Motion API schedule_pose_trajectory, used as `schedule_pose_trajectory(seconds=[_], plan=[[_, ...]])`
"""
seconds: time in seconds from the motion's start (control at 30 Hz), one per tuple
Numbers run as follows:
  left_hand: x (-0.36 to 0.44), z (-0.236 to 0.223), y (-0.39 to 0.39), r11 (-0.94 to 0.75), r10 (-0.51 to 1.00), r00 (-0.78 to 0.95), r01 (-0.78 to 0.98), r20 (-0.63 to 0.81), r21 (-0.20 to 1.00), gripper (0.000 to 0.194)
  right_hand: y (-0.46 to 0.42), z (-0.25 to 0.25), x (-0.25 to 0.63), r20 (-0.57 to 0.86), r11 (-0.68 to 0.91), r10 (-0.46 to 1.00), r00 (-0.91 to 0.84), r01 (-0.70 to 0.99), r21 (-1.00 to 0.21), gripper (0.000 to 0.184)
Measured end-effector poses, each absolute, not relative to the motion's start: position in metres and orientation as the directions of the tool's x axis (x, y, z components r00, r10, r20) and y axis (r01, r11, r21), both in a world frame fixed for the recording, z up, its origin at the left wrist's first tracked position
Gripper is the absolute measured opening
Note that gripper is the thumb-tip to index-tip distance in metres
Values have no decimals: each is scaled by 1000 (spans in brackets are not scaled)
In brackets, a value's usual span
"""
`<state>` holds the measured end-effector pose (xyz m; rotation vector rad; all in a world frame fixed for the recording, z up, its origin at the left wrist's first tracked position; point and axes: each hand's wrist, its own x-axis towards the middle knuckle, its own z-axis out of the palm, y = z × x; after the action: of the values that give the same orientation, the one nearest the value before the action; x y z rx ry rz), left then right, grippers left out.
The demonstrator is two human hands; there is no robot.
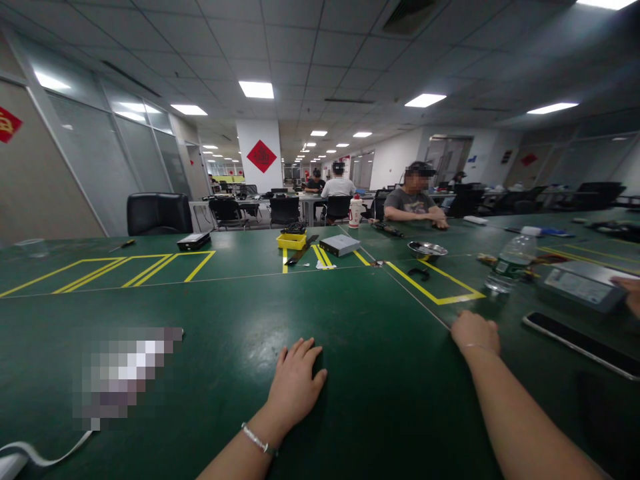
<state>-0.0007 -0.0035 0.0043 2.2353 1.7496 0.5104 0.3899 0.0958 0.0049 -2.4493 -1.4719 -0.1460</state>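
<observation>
Left hand [297, 377]: open on the green table [225, 373], empty, seemingly resting
Flat grey box [340, 246]: beyond both hands; touching it calls for reaching
Right hand [477, 335]: curled, cannot tell if empty
Phone [583, 343]: lying flat, near the right hand

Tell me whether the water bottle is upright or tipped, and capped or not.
Upright and capped: the bottle stands on its base on the table, with its white cap on top.
</observation>
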Motion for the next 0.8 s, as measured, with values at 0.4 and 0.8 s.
schedule_pose_trajectory(seconds=[0.4,0.8], plan=[[2,8,-4,-290,956,210,782,205,551,31,66,34,220,107,139,990,-91,741,-657,24],[9,11,-7,-290,957,228,737,180,611,20,19,14,138,111,279,936,-334,510,-814,22]])
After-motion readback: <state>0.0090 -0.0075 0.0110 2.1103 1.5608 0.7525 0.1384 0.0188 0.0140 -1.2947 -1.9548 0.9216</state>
